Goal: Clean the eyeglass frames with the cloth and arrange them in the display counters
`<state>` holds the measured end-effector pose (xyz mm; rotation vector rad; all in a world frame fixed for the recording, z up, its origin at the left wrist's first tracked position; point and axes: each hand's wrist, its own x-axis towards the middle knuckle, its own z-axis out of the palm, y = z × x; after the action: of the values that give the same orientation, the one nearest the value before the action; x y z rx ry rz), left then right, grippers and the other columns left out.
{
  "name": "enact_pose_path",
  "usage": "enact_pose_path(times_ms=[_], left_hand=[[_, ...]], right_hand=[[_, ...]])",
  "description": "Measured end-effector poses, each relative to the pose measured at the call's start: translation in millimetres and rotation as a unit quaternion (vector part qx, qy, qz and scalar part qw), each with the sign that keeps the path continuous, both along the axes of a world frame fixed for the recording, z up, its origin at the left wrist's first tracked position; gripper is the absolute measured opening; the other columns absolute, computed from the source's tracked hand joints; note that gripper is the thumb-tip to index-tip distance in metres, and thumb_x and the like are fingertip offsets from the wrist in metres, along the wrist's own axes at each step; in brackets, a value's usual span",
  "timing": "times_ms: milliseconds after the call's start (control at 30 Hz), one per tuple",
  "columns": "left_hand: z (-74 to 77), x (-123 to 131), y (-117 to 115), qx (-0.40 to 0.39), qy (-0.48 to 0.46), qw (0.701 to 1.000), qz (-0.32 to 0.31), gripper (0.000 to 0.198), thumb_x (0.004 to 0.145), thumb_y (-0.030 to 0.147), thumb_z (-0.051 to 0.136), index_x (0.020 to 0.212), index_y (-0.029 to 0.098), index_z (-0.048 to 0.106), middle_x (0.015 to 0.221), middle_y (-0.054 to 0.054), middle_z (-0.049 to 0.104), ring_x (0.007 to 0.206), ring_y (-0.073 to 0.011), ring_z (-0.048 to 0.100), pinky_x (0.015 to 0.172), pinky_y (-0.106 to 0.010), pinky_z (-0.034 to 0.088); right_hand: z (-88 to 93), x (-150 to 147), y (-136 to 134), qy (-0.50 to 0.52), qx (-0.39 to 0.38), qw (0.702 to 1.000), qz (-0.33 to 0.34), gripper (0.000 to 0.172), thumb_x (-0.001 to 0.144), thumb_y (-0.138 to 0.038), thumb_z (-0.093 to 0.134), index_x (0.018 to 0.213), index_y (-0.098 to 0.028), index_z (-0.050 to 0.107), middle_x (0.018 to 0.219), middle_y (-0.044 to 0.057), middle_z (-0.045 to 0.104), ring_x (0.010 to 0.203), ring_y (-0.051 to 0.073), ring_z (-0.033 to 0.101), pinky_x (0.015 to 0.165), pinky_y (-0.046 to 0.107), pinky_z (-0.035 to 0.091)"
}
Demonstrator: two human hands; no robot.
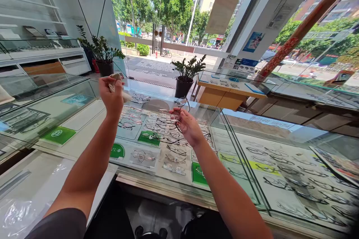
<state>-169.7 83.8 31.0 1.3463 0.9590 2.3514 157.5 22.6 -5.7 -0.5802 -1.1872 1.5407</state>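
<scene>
My left hand (111, 95) is raised above the glass display counter (217, 119), pinching a pale cleaning cloth (119, 91) between fingers and thumb. My right hand (188, 127) holds a pair of thin dark-framed eyeglasses (179, 109) by one side, lifted clear of the glass. The two hands are apart, with the eyeglasses nearest the right hand's fingertips. Under the glass, rows of eyeglasses (174, 158) lie on pale display boards below both hands.
A second glass counter (280, 179) full of eyeglasses stands to the right, and another (47, 108) to the left. Potted plants (187, 76) stand beyond the counter, in front of the shop's glass front. Plastic sheeting (19, 216) lies at lower left.
</scene>
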Motion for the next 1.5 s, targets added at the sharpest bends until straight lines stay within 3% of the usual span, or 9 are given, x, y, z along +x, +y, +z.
enact_pose_path(times_ms=[100,200,267,533,700,867,1167,1367,1500], left_hand=[[-5.6,45,-14,-0.051,-0.007,0.987,-0.149,0.062,0.083,0.059,0.096,0.112,0.026,0.054,0.097,-0.002,0.079,0.077,-0.0172,0.074,0.067,-0.028,0.056],[-16.2,77,-28,-0.141,0.064,0.949,-0.276,0.064,0.080,0.067,0.096,0.113,0.023,0.064,0.088,-0.003,0.078,0.070,-0.0160,0.070,0.062,-0.026,0.054],[-22.6,91,-36,-0.173,0.116,0.929,-0.307,0.059,0.082,0.070,0.093,0.105,0.020,0.070,0.087,-0.004,0.077,0.069,-0.0150,0.066,0.062,-0.026,0.052],[-30.6,108,-49,-0.207,0.226,0.899,-0.313,0.054,0.090,0.071,0.083,0.094,0.018,0.072,0.075,0.000,0.063,0.065,-0.0132,0.053,0.057,-0.025,0.042],[-32.0,115,-57,-0.241,0.196,0.865,-0.394,0.058,0.081,0.062,0.095,0.094,0.021,0.056,0.085,0.001,0.064,0.068,-0.0112,0.056,0.061,-0.023,0.045],[-34.6,117,-59,-0.256,0.182,0.849,-0.425,0.062,0.081,0.058,0.098,0.096,0.022,0.050,0.098,-0.001,0.068,0.075,-0.0108,0.059,0.068,-0.023,0.048],[-37.3,122,-58,-0.227,0.192,0.868,-0.397,0.062,0.083,0.059,0.096,0.095,0.022,0.048,0.102,-0.002,0.065,0.083,-0.0126,0.059,0.073,-0.025,0.050],[-42.1,126,-56,-0.223,0.161,0.873,-0.403,0.069,0.079,0.066,0.097,0.095,0.023,0.045,0.125,-0.009,0.071,0.080,-0.0106,0.059,0.070,-0.025,0.050],[-47.6,129,-54,-0.217,0.162,0.880,-0.391,0.070,0.080,0.070,0.094,0.098,0.024,0.044,0.104,-0.002,0.070,0.074,-0.0106,0.058,0.069,-0.025,0.047]], right_hand=[[1.0,4,3,-0.005,0.007,1.000,-0.012,0.046,0.086,-0.059,0.093,0.119,-0.028,0.085,0.128,0.007,0.084,0.101,0.019,0.071,0.080,0.029,0.056],[1.9,6,5,-0.013,0.015,1.000,-0.019,0.046,0.086,-0.058,0.092,0.119,-0.027,0.084,0.126,0.007,0.084,0.100,0.019,0.072,0.080,0.030,0.056],[2.3,6,5,-0.015,0.014,1.000,-0.021,0.046,0.085,-0.058,0.092,0.118,-0.027,0.085,0.124,0.007,0.085,0.099,0.019,0.072,0.079,0.029,0.055],[3.3,3,-2,-0.031,0.019,0.999,-0.007,0.039,0.089,-0.056,0.089,0.116,-0.029,0.086,0.117,0.005,0.085,0.104,0.020,0.073,0.087,0.031,0.056],[3.2,0,-6,-0.047,0.035,0.998,-0.007,0.040,0.090,-0.059,0.087,0.116,-0.029,0.084,0.115,0.005,0.084,0.108,0.023,0.073,0.090,0.034,0.057],[2.8,-4,-9,-0.048,0.042,0.998,-0.012,0.043,0.089,-0.062,0.089,0.115,-0.029,0.085,0.116,0.004,0.084,0.105,0.022,0.072,0.092,0.035,0.057],[-1.4,-10,-11,-0.057,0.047,0.997,-0.015,0.052,0.085,-0.069,0.091,0.120,-0.030,0.089,0.120,0.005,0.084,0.124,0.026,0.071,0.109,0.041,0.057],[-1.9,-15,-13,-0.045,0.030,0.998,-0.015,0.052,0.080,-0.068,0.096,0.116,-0.031,0.091,0.119,0.004,0.086,0.131,0.028,0.072,0.125,0.045,0.051],[-1.3,-18,-15,-0.043,0.031,0.998,-0.015,0.052,0.080,-0.071,0.095,0.112,-0.030,0.092,0.118,0.006,0.087,0.135,0.031,0.071,0.125,0.049,0.052]])
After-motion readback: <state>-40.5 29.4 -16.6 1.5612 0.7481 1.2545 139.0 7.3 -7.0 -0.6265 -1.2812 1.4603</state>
